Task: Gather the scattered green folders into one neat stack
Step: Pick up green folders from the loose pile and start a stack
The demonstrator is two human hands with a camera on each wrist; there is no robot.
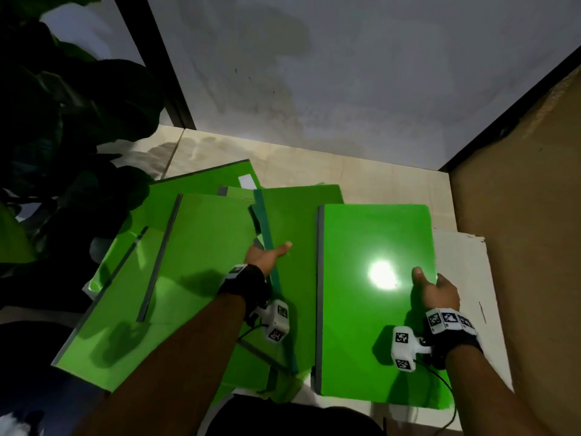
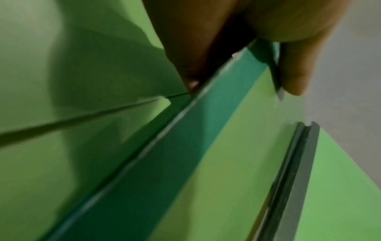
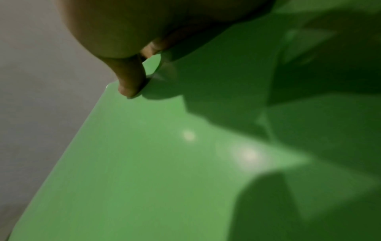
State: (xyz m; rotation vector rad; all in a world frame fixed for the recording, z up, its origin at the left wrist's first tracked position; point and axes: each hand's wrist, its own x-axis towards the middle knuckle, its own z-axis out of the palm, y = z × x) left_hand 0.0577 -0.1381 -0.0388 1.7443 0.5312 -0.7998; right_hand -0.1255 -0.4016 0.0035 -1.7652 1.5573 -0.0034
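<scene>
We pinched the right folder [image 1: 374,297] at its outer edge with the right hand [image 1: 438,291]; our left hand [image 1: 267,251] gripped the middle folder [image 1: 298,247] by its spine. Both lay lengthwise, side by side, loose ones [image 1: 176,262] fanning toward the floor's left edge.

Both forearms extended forward; left hand [image 1: 265,253] pinches folder edge, thumb on top; right hand [image 1: 435,289] grips another folder's right edge, thumb on top
</scene>
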